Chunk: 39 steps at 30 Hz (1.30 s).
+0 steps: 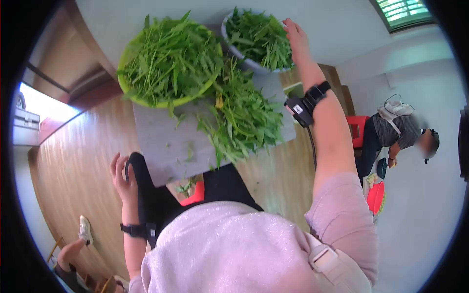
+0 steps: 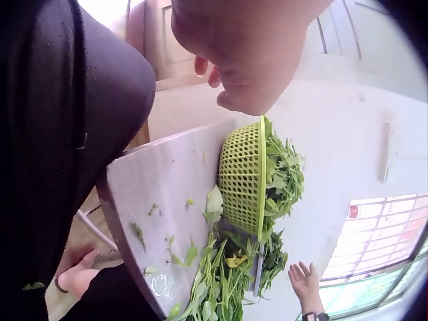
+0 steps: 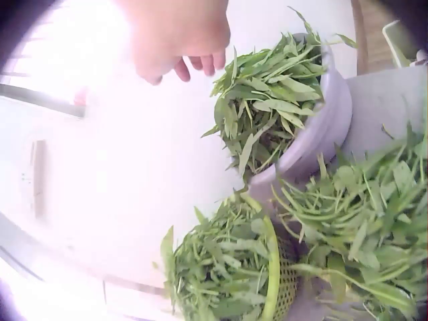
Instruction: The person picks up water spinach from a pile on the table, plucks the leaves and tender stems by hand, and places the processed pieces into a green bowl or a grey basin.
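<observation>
Both hands are empty: the left hand [image 1: 124,178] is near the left knee, fingers loosely bent, and the right hand [image 1: 299,45] is raised near the pale purple basin [image 3: 336,110], fingers relaxed and clear of its leaves. A loose pile of leafy greens [image 1: 246,119] lies on the grey surface [image 1: 159,141], beside that basin and the lime-green perforated basket [image 2: 239,175]. Both containers are heaped above their rims, so a knock could well spill leaves. The pile reaches the surface's near edge; a sweeping forearm might drag stems onto the floor [image 1: 93,161]. The yellow leaf [image 1: 219,101] could be gathered in with the green ones unless picked out.
</observation>
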Motion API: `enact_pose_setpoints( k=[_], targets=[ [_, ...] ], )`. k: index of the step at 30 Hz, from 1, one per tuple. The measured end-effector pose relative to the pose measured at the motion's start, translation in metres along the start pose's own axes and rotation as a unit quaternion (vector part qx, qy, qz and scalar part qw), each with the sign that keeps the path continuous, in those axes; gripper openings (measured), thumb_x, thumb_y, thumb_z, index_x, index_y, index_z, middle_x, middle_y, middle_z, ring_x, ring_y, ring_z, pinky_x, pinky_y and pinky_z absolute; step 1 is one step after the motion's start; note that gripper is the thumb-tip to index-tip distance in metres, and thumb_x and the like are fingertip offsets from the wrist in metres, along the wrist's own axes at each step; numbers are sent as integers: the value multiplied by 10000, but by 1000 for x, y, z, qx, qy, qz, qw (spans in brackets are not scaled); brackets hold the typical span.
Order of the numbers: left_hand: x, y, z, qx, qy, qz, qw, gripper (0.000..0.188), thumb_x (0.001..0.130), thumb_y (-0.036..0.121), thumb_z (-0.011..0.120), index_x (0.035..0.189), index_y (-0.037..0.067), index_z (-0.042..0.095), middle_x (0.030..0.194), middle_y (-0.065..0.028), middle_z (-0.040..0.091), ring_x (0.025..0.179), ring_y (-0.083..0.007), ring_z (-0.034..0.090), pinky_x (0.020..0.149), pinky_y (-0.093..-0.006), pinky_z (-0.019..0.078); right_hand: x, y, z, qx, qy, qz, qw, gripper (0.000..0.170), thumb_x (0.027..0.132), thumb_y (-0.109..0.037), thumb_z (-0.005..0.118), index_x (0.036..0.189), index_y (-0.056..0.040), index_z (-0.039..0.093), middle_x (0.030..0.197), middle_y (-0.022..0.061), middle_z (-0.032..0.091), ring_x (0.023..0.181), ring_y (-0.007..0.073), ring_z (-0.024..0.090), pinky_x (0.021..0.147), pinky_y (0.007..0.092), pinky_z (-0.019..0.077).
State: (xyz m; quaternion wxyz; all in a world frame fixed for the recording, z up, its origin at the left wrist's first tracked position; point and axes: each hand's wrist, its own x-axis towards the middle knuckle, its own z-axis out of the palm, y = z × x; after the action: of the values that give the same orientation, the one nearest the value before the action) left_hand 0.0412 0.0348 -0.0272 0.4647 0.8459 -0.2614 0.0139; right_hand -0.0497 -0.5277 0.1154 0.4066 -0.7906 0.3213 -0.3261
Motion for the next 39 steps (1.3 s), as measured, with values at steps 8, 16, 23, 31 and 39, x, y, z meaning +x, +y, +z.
enact_pose_setpoints(
  k=[8,16,23,31,39],
  targets=[
    [4,-5,-7,-35,-40,1,999,185,843,23,572,1023,30,613,1175,-124,540,1059,-238,539,807,-303,477,-218,-2,45,157,-321,203,912,210,885,-173,570,998,-5,626,871,51,652,769,115,617,736,239,489],
    [11,-3,-21,-95,-27,3,995,134,859,15,561,975,26,627,1129,-101,561,949,-174,590,745,-268,496,-273,13,122,-231,-322,-12,918,242,813,-263,621,872,-29,617,810,107,629,707,240,623,642,351,495],
    [-6,-20,-35,-160,-48,-53,985,113,868,39,569,964,21,626,1099,-61,581,946,-139,580,749,-245,477,-267,32,138,-270,-237,59,931,231,779,-280,624,802,-51,640,821,142,617,775,324,610,661,428,483],
    [-6,-9,-37,-209,-66,-56,974,114,866,33,567,963,17,626,1073,-52,590,935,-128,577,758,-242,465,-265,24,127,-205,-214,11,955,202,788,-244,629,824,-50,671,806,147,590,711,308,589,624,394,462],
    [7,29,-26,-222,-159,-54,960,129,861,17,566,976,16,626,984,-36,619,860,-110,592,731,-236,464,-262,-14,83,-2,-209,-13,978,213,808,-228,675,896,-34,684,751,32,565,612,145,502,586,273,405]
  ],
)
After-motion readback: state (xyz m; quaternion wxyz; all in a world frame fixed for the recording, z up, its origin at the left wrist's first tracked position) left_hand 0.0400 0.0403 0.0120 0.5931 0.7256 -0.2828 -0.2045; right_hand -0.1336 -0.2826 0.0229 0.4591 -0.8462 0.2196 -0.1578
